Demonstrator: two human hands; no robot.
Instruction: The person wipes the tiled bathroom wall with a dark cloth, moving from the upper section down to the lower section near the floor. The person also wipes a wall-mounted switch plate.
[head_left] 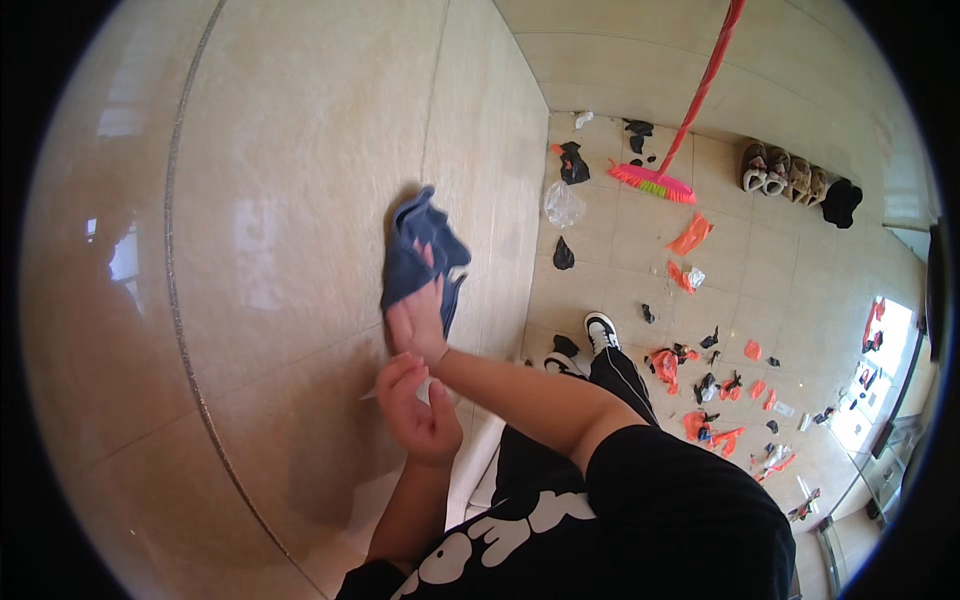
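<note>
A dark blue cloth (408, 262) lies bunched against the glossy beige tiled wall (300, 180). My right hand (424, 312) holds it there, and some of its fingers are hidden under the folds. Just below my right wrist is my left hand (420, 412), its fingers loosely bent, the thumb apart and nothing seen in it. Whether it touches the right wrist I cannot tell.
A pink broom (655, 183) with a red handle leans at the far wall, near a row of shoes (785, 172). Orange, black and clear plastic scraps litter the tiled floor (620, 260) on the right. My feet in black-and-white shoes (601, 332) stand beside the wall.
</note>
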